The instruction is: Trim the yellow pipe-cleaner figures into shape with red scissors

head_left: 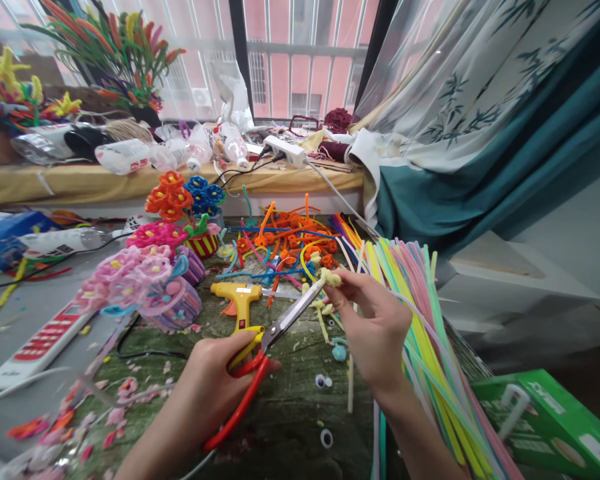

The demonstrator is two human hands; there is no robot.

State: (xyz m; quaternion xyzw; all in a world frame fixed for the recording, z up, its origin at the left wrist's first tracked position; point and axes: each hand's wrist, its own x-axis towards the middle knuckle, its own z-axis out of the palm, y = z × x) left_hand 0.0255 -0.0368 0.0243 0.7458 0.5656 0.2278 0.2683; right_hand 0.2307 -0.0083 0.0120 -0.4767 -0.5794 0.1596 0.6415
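Observation:
My left hand (205, 373) is wrapped round the handles of a pair of scissors (293, 319) with red and yellow grips. Their blades point up and to the right, and the tips touch a small pale yellow fuzzy piece (331, 277), probably made of pipe cleaner. Pinched between the thumb and fingers of my right hand (373, 320) is that same piece. Behind the scissors lies a yellow hot glue gun (237, 300). Several loose googly eyes (326, 437) and a small light blue fuzzy piece (339, 353) are on the table below the hands.
Bundled pastel pipe cleaners (420, 300) spread along the right, beside a green box (550, 420). Orange pipe-cleaner pieces (295, 230) are heaped at the back. Finished fuzzy flowers in pots (173, 303) stand left, near a white remote-like strip (37, 347). Pink scraps (115, 417) litter the front left.

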